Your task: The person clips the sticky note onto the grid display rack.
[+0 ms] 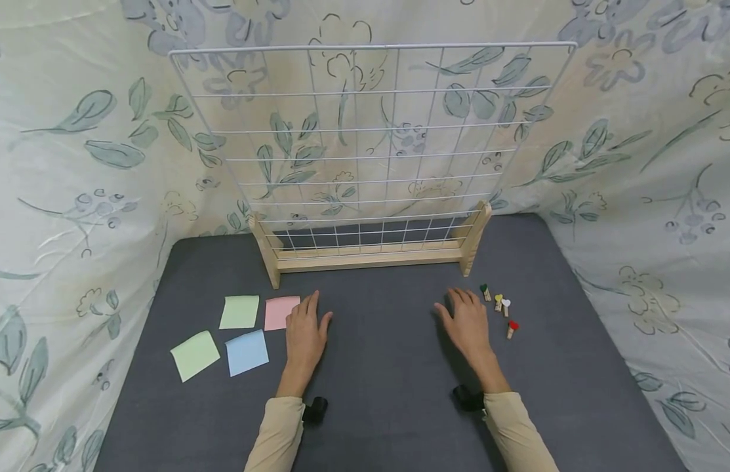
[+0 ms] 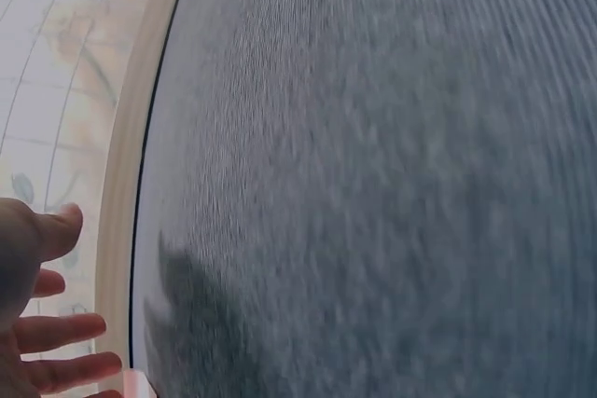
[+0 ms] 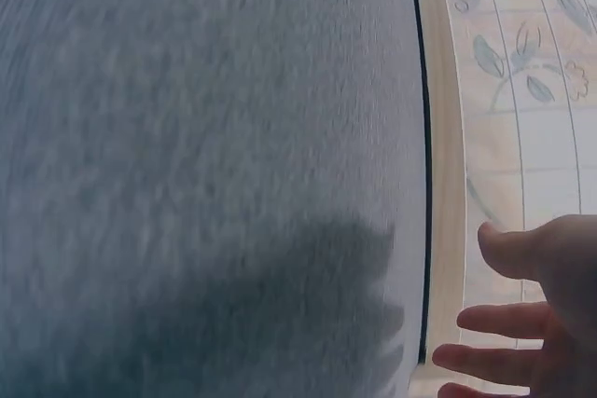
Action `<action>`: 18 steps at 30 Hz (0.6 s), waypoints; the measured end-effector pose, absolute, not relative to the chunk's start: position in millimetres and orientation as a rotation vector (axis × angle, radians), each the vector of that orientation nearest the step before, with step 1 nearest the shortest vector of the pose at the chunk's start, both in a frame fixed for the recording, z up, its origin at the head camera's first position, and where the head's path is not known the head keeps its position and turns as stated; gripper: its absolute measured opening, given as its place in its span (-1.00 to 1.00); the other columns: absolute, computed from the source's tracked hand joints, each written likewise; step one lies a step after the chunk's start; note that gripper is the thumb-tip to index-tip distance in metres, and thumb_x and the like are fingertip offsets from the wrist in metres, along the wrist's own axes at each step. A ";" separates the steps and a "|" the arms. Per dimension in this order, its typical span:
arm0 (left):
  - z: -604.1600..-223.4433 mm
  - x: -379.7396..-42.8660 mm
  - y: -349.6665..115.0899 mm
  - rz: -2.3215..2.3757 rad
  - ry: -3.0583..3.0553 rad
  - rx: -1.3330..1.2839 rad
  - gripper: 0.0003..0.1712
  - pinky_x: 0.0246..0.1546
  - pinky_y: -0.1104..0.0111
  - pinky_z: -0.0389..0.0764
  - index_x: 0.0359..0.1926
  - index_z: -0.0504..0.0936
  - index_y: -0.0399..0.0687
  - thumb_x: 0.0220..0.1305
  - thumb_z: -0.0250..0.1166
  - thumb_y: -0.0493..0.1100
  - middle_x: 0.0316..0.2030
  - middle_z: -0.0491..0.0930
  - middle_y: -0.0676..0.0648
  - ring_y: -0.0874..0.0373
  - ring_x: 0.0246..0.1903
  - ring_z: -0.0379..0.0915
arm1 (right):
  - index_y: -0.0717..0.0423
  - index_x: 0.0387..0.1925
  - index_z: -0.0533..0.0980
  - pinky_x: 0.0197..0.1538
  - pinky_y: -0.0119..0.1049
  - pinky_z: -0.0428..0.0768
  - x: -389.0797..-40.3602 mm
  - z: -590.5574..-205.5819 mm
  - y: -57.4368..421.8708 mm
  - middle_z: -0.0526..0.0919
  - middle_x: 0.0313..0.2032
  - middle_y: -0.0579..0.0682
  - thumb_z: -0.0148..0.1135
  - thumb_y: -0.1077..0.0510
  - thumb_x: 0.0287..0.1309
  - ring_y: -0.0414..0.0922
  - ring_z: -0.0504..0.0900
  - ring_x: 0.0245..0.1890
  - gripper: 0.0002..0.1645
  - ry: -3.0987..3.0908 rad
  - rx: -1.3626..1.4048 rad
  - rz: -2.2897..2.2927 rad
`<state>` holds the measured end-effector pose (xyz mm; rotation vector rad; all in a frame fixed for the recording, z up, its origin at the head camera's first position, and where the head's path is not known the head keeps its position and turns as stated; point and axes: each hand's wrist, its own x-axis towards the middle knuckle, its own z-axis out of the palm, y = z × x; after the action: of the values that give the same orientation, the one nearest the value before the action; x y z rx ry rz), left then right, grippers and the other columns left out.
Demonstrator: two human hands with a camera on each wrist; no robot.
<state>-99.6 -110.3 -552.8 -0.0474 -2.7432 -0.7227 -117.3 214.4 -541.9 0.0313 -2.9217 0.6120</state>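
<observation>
My left hand (image 1: pixel 304 339) is at the right edge of a pink sticky note (image 1: pixel 279 313), overlapping it in the head view, its fingers extended and nothing in its grip. Left of it lie a blue note (image 1: pixel 247 353) and two pale green notes, one upper (image 1: pixel 239 311) and one lower (image 1: pixel 195 356). My right hand (image 1: pixel 467 322) holds nothing, fingers spread and relaxed. Just right of it are several small wooden clothespins with coloured tops: green (image 1: pixel 486 293), yellow (image 1: pixel 498 302), white (image 1: pixel 506 307) and red (image 1: pixel 511 329). Both wrist views show the fingers apart.
A white wire grid (image 1: pixel 388 157) stands upright in a wooden base (image 1: pixel 370 260) at the back of the dark grey table (image 1: pixel 388 393). Flower-patterned fabric (image 1: pixel 75 164) hangs behind and on both sides. Black wrist cameras sit on both cuffs.
</observation>
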 end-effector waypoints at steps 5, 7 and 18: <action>-551.6 -95.6 -120.0 -0.779 -2.664 -0.018 -0.49 0.07 -0.07 0.50 0.18 0.52 -0.32 0.30 0.35 -0.14 0.04 0.57 -0.33 -0.23 0.04 0.48 | 0.39 0.11 0.52 0.12 0.24 0.45 -116.6 -543.4 226.3 0.57 0.07 0.36 0.32 0.05 0.24 0.29 0.44 0.14 -0.45 -2.861 0.001 0.621; -550.6 -93.7 -123.9 -0.782 -2.647 -0.001 -0.53 0.04 -0.06 0.53 0.14 0.55 -0.33 0.29 0.35 -0.16 0.00 0.60 -0.32 -0.23 -0.01 0.51 | 0.39 0.07 0.54 0.10 0.23 0.47 -116.3 -543.8 231.1 0.60 0.00 0.36 0.35 0.09 0.22 0.29 0.48 0.07 -0.48 -2.839 -0.020 0.631; -546.9 -85.7 -150.9 -0.826 -2.601 0.137 -0.76 -0.48 0.03 0.59 -0.10 0.68 -0.30 0.21 0.38 -0.30 -0.37 0.68 -0.21 -0.10 -0.41 0.60 | 0.30 -0.09 0.66 -0.42 0.12 0.58 -107.3 -540.0 264.8 0.68 -0.37 0.16 0.44 0.16 0.11 0.16 0.59 -0.42 -0.64 -2.738 -0.163 0.737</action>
<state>-85.7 -150.9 -546.9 0.1367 -2.6005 -0.8261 -107.3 264.8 -540.0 -0.1629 -2.7381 0.7367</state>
